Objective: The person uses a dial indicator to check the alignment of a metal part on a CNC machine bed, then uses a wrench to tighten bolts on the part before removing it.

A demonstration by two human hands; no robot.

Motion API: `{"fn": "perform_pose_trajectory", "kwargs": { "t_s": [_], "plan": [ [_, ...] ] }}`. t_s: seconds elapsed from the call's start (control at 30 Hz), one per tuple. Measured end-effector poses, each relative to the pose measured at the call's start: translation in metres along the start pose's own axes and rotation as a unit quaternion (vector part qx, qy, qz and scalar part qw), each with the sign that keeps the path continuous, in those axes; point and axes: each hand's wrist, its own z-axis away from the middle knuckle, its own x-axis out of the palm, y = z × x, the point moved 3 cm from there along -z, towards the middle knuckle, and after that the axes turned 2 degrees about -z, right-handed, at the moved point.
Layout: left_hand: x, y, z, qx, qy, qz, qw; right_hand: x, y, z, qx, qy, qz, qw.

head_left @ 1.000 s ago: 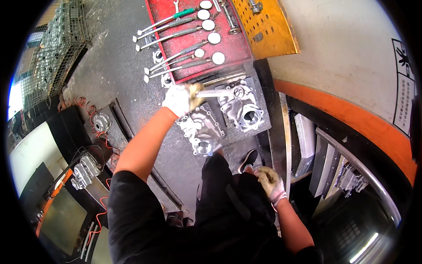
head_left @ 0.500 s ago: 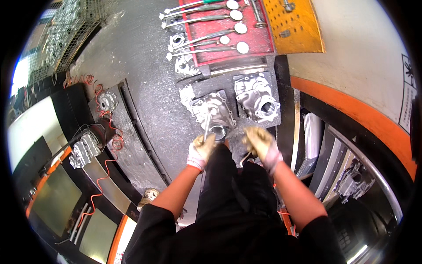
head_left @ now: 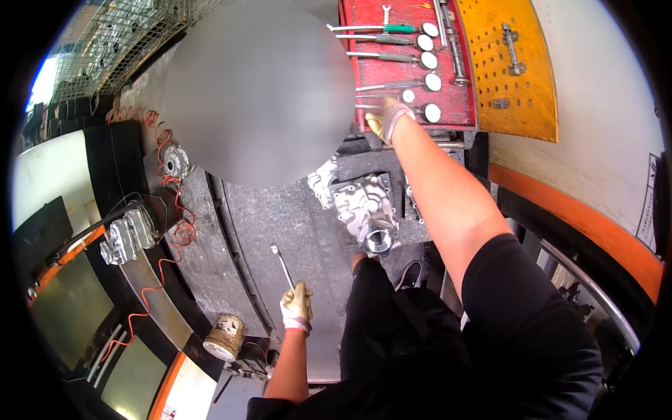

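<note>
My left hand (head_left: 297, 306), gloved, is closed round the shank of a slim silver hand tool (head_left: 283, 267) with a small rounded head; its exact kind does not show. It is held over the grey floor, left of my legs. My gloved right hand (head_left: 382, 123) reaches to the front of the red tray (head_left: 448, 124). It covers the stem of the nearest dial bore gauge (head_left: 432, 113); whether its fingers grip the stem cannot be told. Below the right forearm lies a cast aluminium housing (head_left: 365, 203) with a round bore. A second housing (head_left: 411, 199) is mostly hidden by that forearm.
Several more dial gauges (head_left: 429, 61) lie in the tray beside a yellow perforated panel (head_left: 511, 70). A blurred grey disc (head_left: 259, 91) hides the upper middle. At left are an orange coiled hose (head_left: 185, 234), housings on a bench, and a dirty bucket (head_left: 225, 337).
My right hand has gone from beside the housings up to the tray. My left hand has moved down and left, away from the housing, still holding the silver tool. The view has shifted.
</note>
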Motion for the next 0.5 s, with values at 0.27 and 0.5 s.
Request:
{"fn": "perform_pose_trajectory", "kwargs": {
  "t_s": [0.27, 0.5],
  "plan": [
    [0.005, -0.041, -0.016, -0.04, -0.015, 0.07, 0.997, -0.005, -0.01, -0.027, 0.013, 0.056, -0.19, 0.98],
    [0.017, -0.035, -0.01, -0.016, -0.035, 0.026, 0.999, -0.016, 0.03, 0.105, 0.0, -0.067, -0.157, 0.985]
  ]
}}
